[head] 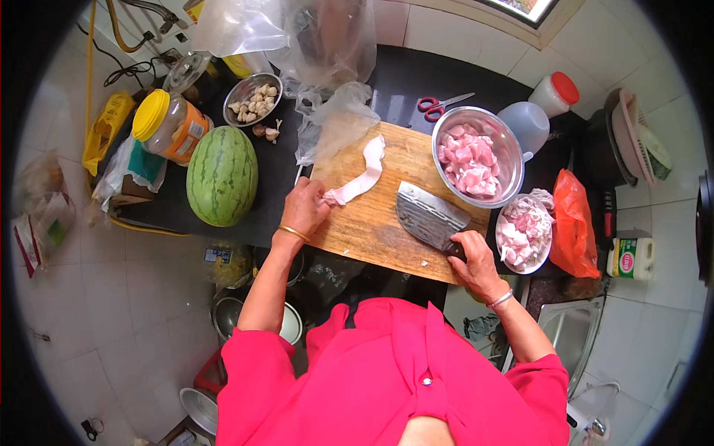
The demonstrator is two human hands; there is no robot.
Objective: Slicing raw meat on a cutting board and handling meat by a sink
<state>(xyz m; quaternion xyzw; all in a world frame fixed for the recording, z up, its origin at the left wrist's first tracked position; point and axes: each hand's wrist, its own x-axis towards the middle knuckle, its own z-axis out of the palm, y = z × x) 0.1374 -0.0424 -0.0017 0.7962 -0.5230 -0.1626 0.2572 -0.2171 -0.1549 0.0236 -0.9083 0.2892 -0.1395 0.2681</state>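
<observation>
On a wooden cutting board [357, 228] lies a long, pale strip of raw fatty meat [365, 178]. My left hand [304, 206] pinches its near end at the board's left edge. In my right hand [477, 265] is the handle of a broad cleaver [432, 214]; its blade rests low over the board's right half, apart from the strip. A steel bowl of pink meat chunks [468, 161] overlaps the board's far right corner. To the right of the board, a white dish [524, 234] is heaped with pale, fatty meat pieces.
A watermelon [222, 175] stands left of the board, with a yellow-lidded jar [170, 125] and a bowl of garlic [254, 100] beyond. Clear plastic bags [334, 111] touch the board's far left corner. Red-handled scissors [443, 106] lie behind it. A red plastic bag [572, 228] sits at right.
</observation>
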